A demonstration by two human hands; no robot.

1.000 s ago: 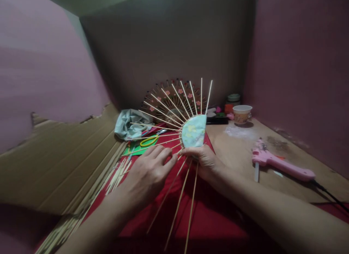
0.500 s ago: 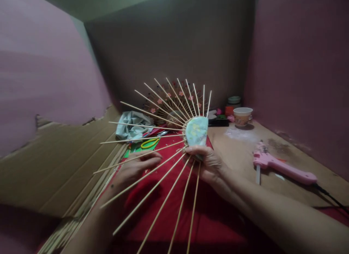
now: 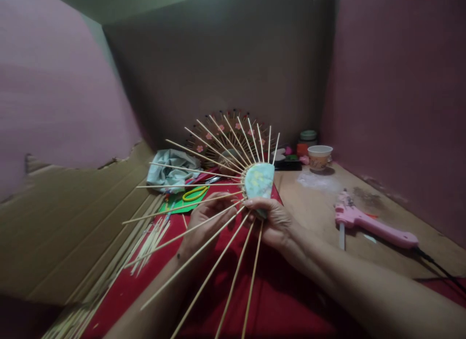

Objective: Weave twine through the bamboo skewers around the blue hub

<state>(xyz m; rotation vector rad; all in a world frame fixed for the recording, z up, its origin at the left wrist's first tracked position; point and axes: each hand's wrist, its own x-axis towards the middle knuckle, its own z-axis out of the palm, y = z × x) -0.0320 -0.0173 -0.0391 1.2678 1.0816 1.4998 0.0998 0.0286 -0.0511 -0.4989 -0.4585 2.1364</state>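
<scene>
My right hand (image 3: 274, 221) grips the hub of a half-built fan (image 3: 259, 181), a pale blue floral half-disc with several thin bamboo sticks (image 3: 204, 229) radiating left and downward from it. My left hand (image 3: 204, 223) is behind those sticks, fingers curled up toward the hub and touching the sticks near it. The fan is held above a red cloth (image 3: 276, 300).
A pink glue gun (image 3: 367, 225) with its cord lies on the wooden surface at right. At the back stand a finished brown fan (image 3: 222, 135), a paper cup (image 3: 319, 157), a crumpled blue cloth (image 3: 168, 170) and scissors. Loose bamboo sticks (image 3: 147, 242) and cardboard (image 3: 65, 222) lie left.
The fan has been spread and turned, its sticks now fanning wide to the left. My left hand dropped away from the hub, then came back up behind the sticks.
</scene>
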